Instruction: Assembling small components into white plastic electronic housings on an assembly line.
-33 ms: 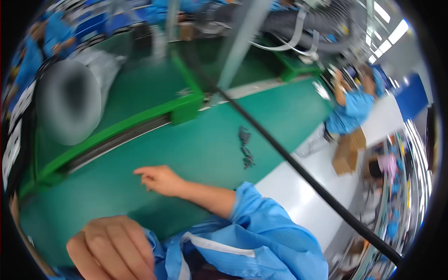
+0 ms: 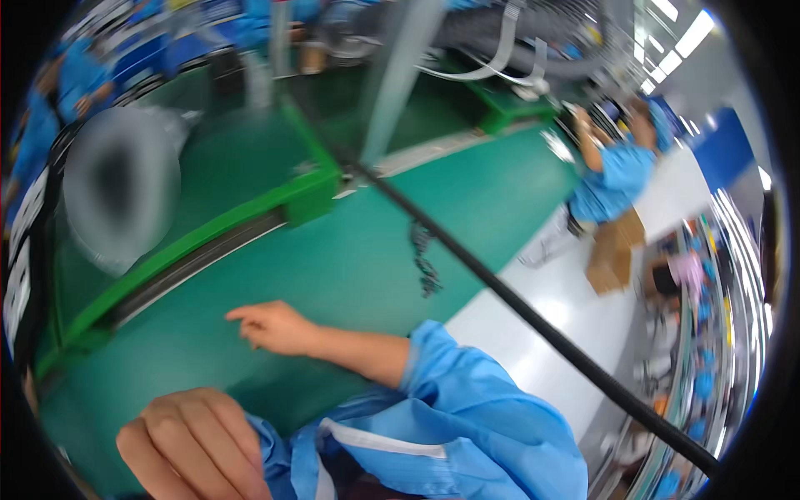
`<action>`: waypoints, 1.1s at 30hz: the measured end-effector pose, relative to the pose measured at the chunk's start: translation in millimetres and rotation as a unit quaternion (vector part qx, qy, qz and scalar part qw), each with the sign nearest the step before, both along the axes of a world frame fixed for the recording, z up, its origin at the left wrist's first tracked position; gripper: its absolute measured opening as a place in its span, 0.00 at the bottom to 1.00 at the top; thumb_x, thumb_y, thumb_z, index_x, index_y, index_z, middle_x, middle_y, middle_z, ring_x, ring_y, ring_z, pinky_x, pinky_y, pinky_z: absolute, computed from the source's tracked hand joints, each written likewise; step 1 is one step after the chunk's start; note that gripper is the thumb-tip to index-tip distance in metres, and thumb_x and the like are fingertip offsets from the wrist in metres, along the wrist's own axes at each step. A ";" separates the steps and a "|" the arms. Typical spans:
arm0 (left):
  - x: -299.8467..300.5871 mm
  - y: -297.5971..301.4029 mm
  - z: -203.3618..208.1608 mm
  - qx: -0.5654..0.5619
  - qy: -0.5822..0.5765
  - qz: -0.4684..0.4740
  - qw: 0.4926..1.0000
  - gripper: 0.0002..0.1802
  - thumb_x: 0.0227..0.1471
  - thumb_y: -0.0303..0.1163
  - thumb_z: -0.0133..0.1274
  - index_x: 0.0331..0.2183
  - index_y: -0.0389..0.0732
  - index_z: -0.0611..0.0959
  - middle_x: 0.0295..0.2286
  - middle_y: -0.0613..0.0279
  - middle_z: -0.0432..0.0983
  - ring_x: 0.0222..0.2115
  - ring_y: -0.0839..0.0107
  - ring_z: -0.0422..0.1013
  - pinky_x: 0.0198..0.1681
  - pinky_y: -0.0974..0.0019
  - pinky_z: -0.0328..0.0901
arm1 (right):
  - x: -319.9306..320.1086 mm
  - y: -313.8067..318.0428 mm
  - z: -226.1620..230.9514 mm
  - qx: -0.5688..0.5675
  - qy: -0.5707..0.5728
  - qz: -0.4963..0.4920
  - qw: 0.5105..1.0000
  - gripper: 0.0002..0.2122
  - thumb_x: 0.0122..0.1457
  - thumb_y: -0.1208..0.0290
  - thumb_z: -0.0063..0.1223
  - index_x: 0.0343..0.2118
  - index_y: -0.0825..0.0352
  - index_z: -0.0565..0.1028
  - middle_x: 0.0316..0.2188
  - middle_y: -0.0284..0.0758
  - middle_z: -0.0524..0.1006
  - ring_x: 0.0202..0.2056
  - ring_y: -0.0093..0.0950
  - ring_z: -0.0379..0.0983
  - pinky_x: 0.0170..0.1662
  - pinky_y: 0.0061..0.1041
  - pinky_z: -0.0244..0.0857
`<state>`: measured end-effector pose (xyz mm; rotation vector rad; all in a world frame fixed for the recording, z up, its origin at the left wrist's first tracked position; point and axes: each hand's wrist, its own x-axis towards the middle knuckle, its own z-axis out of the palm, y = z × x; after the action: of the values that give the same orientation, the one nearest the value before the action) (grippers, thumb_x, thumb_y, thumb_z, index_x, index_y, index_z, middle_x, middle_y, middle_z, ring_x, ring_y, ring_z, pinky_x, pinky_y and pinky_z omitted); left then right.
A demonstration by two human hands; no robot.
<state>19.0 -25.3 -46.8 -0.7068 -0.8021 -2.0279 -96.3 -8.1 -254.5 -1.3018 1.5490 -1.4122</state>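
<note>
My left hand (image 2: 196,446) looms large at the lower left, its fingers curled down. Its fingertips are hidden, so anything in its grasp cannot be made out. Farther out, my right hand (image 2: 273,328) hovers above or rests on the green work surface (image 2: 358,258); which of the two I cannot tell. Its index finger points left while the others bend loosely, with nothing visible among them. A loose row of small dark parts (image 2: 425,265) lies on the green surface, beyond my right forearm and apart from both hands.
A raised green frame (image 2: 308,200) edges the far side. At the left is a blurred, clear plastic oval thing (image 2: 121,183). A black cable (image 2: 517,300) crosses diagonally near the view. A co-worker in blue (image 2: 617,179) sits at the right, by a cardboard box (image 2: 615,254).
The background, the small dark parts and the co-worker have shifted left and slightly up in the picture. My right hand has shifted slightly left; my left hand keeps nearly the same place and shape.
</note>
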 end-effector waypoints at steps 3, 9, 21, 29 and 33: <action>4.1 7.3 -7.1 -0.123 -0.206 0.103 0.965 0.09 0.50 0.26 0.52 0.22 0.40 0.68 0.16 0.60 0.68 0.16 0.71 0.67 0.21 0.74 0.60 | 11.3 -10.5 -1.7 -0.028 -0.011 0.033 0.999 0.15 0.51 0.79 0.46 0.44 0.68 0.72 0.22 0.36 0.77 0.21 0.25 0.75 0.27 0.26 0.70; -4.9 -7.3 -41.2 -0.474 -0.418 0.171 0.756 0.07 0.44 0.20 0.53 0.31 0.35 0.78 0.30 0.54 0.76 0.33 0.59 0.72 0.39 0.66 0.65 | -2.7 2.6 -0.3 -0.088 0.063 -0.023 0.994 0.14 0.51 0.76 0.48 0.42 0.68 0.73 0.23 0.38 0.77 0.25 0.32 0.76 0.30 0.29 0.70; -22.3 -55.5 -171.8 -0.384 -0.557 0.322 0.662 0.13 0.59 0.30 0.41 0.38 0.33 0.78 0.43 0.52 0.72 0.46 0.61 0.68 0.50 0.63 0.60 | -0.3 -1.9 1.6 -0.062 0.093 -0.045 0.993 0.06 0.47 0.75 0.50 0.29 0.69 0.73 0.26 0.45 0.76 0.31 0.44 0.73 0.32 0.38 0.67; -22.9 -60.7 -184.0 -0.389 -0.538 0.352 0.660 0.15 0.59 0.31 0.41 0.44 0.33 0.75 0.47 0.51 0.69 0.49 0.61 0.65 0.53 0.63 0.58 | -2.1 1.1 8.8 -0.045 0.075 -0.035 0.996 0.05 0.49 0.75 0.48 0.28 0.69 0.73 0.26 0.45 0.76 0.29 0.44 0.73 0.32 0.39 0.67; -22.9 -62.1 -191.7 -0.274 -0.559 0.310 0.718 0.18 0.59 0.32 0.43 0.50 0.35 0.71 0.50 0.51 0.66 0.52 0.63 0.63 0.55 0.64 0.56 | 0.1 -1.2 2.7 -0.077 0.055 -0.051 0.994 0.05 0.49 0.75 0.49 0.28 0.69 0.73 0.26 0.44 0.76 0.29 0.44 0.73 0.33 0.39 0.67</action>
<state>-3.9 -87.4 -238.5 0.6271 -2.0474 -1.3894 -96.1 -9.4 -251.9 -1.4305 1.6267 -1.5723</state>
